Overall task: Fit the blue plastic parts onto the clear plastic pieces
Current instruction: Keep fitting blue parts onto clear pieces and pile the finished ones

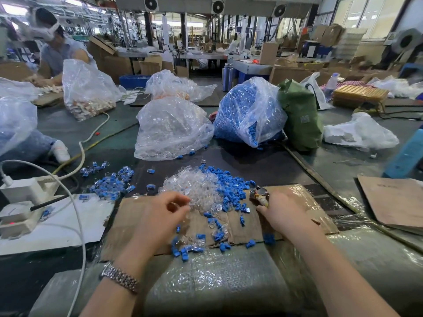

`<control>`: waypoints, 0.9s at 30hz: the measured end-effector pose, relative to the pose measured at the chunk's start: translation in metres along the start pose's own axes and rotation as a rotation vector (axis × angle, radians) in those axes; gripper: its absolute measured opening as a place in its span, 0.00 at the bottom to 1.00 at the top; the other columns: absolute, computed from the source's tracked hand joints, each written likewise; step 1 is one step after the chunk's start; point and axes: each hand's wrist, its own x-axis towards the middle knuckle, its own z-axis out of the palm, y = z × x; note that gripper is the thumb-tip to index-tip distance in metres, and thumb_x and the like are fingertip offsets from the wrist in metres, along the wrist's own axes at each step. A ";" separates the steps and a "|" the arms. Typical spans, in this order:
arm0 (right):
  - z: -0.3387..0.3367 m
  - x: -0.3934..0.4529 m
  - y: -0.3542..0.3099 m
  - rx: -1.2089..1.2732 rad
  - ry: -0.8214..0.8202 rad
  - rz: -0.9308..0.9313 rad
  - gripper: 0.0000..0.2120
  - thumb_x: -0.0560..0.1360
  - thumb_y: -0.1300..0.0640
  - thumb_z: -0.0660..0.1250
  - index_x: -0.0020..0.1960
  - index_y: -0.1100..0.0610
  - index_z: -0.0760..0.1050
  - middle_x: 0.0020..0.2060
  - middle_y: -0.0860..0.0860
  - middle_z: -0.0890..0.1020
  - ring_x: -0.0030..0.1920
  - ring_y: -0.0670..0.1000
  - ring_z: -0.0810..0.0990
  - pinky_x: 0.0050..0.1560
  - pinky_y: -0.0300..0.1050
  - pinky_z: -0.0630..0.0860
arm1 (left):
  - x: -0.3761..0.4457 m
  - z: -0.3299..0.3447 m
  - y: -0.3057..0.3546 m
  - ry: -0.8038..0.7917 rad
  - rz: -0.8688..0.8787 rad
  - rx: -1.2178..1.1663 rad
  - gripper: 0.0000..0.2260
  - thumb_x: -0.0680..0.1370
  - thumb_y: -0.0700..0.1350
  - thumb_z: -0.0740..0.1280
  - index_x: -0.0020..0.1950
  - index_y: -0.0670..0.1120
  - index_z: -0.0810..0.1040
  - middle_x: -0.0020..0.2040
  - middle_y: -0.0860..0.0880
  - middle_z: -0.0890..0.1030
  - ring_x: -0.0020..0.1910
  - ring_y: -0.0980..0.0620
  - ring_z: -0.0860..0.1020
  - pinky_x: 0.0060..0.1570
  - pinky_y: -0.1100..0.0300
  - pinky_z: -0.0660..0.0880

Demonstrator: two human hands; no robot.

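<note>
Left of the clear pile (194, 191) lies a small fitted heap (109, 181); blue parts (231, 191) just right of it remain. Most is left. Your left hand (160, 216) pinches a clear piece; your right hand (283, 213) holds a small tool (259, 195).

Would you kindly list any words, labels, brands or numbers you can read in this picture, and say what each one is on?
None can be read.
Green bag: a pale patch on its front, too blurred to read.
Brown cardboard sheet at the right: faint marks near its top, too small to read.
Small wrapped item by the right hand: printed colours, no legible text.
White power strip: no legible label.
</note>
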 end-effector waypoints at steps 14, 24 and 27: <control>-0.004 -0.043 -0.025 0.210 -0.015 -0.310 0.12 0.76 0.43 0.71 0.51 0.49 0.75 0.47 0.46 0.81 0.47 0.48 0.80 0.53 0.50 0.80 | 0.004 0.036 0.015 -0.240 0.156 0.287 0.04 0.78 0.48 0.72 0.50 0.59 0.81 0.50 0.62 0.79 0.49 0.65 0.77 0.48 0.73 0.73; 0.003 -0.044 -0.029 0.320 0.159 -0.404 0.02 0.80 0.55 0.68 0.50 0.50 0.79 0.45 0.44 0.81 0.45 0.43 0.79 0.51 0.43 0.80 | -0.001 0.009 0.009 -0.297 -0.224 -0.698 0.10 0.73 0.37 0.74 0.53 0.37 0.80 0.47 0.40 0.86 0.44 0.46 0.85 0.45 0.60 0.82; -0.009 -0.048 -0.032 0.600 0.160 -0.498 0.04 0.79 0.55 0.70 0.47 0.47 0.80 0.39 0.40 0.81 0.41 0.38 0.79 0.42 0.31 0.73 | -0.001 0.009 0.007 -0.323 -0.235 -0.820 0.13 0.71 0.39 0.74 0.55 0.38 0.82 0.51 0.39 0.86 0.48 0.45 0.85 0.48 0.58 0.82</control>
